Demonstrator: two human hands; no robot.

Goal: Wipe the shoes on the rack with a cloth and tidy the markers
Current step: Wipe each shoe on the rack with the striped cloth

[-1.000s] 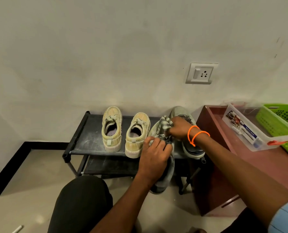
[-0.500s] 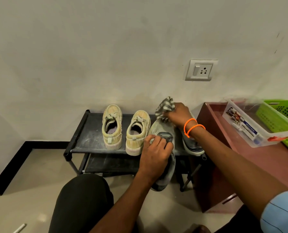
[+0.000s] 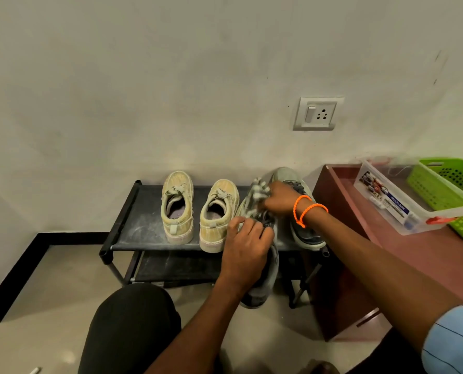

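My left hand (image 3: 247,245) grips a grey sneaker (image 3: 262,288) by its opening, holding it in front of the black shoe rack (image 3: 141,214). My right hand (image 3: 279,202), with orange bands at the wrist, holds a striped grey cloth (image 3: 256,194) against the sneaker's toe end. The other grey sneaker (image 3: 303,230) stands on the rack's top shelf at the right. Two yellow-green shoes (image 3: 177,206) (image 3: 218,214) stand side by side on the same shelf to the left.
A dark red table (image 3: 403,249) stands right of the rack, carrying a clear plastic box (image 3: 395,206) and a green basket (image 3: 449,195). A wall socket (image 3: 318,113) is above. My knee (image 3: 130,325) is in front. A small white object (image 3: 35,370) lies on the floor.
My right hand brought the cloth back down from the raised position onto the toe of the held sneaker. My left hand keeps its grip on the shoe.
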